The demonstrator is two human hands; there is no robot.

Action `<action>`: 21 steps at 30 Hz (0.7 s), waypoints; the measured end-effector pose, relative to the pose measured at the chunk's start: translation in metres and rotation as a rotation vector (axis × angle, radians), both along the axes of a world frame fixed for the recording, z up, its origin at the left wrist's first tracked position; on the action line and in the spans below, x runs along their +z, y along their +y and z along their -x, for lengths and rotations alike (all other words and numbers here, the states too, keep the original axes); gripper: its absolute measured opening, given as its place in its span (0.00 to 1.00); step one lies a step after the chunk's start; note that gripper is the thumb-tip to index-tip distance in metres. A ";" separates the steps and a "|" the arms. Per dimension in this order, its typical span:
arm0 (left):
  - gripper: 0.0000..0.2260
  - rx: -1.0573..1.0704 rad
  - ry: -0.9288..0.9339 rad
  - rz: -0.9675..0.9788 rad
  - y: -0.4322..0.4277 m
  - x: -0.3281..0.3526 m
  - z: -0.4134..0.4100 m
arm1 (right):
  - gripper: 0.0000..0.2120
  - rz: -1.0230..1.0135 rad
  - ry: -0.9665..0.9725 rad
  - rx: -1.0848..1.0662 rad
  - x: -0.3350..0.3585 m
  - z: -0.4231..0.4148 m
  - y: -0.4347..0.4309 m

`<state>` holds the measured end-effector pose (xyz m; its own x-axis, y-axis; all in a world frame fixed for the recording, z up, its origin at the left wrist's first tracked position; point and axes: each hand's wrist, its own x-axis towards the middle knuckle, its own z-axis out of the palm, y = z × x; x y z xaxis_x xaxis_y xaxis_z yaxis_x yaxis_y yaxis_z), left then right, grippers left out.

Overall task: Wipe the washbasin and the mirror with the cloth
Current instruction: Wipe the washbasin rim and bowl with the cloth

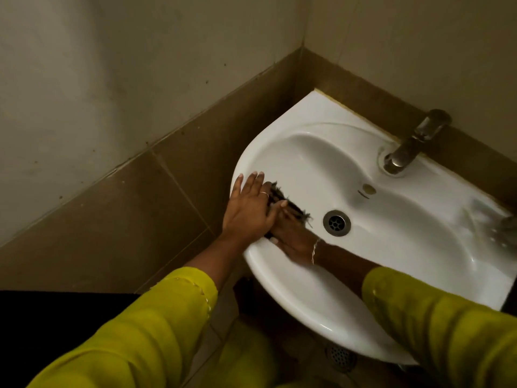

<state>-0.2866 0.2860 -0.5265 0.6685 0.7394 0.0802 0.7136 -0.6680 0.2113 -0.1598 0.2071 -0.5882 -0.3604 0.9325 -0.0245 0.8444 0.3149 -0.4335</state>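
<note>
A dark cloth (291, 205) was pressed against the left inner wall of the washbasin (307, 292), its long axis running from near-left toward the drain (336, 222); the right hand (293, 239) was laid flat on it, fingers extended; the left hand (247, 208) was spread flat on the rim.

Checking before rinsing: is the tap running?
Off, it seems: no stream falls from the tap, and the washbasin around the drain holds no pooled water.
</note>
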 end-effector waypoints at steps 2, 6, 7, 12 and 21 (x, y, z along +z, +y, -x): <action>0.35 0.000 -0.002 0.001 0.001 -0.002 0.001 | 0.21 -0.041 -0.207 -0.016 -0.006 -0.014 0.027; 0.33 0.014 -0.037 0.006 0.000 -0.002 0.001 | 0.20 -0.107 -0.504 -0.165 -0.002 -0.047 0.065; 0.33 0.016 -0.047 0.001 -0.001 -0.002 0.001 | 0.21 -0.110 -0.567 -0.188 0.001 -0.057 0.070; 0.34 0.008 -0.035 -0.010 -0.001 -0.003 0.002 | 0.29 0.010 -0.786 -0.354 0.014 -0.091 0.060; 0.36 0.003 -0.019 -0.030 -0.002 -0.003 0.001 | 0.28 0.451 -0.322 -0.652 -0.005 -0.050 0.008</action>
<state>-0.2881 0.2843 -0.5296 0.6645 0.7385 0.1145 0.7116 -0.6721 0.2047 -0.1099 0.2151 -0.5928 0.3332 0.8274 -0.4520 0.9003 -0.4216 -0.1082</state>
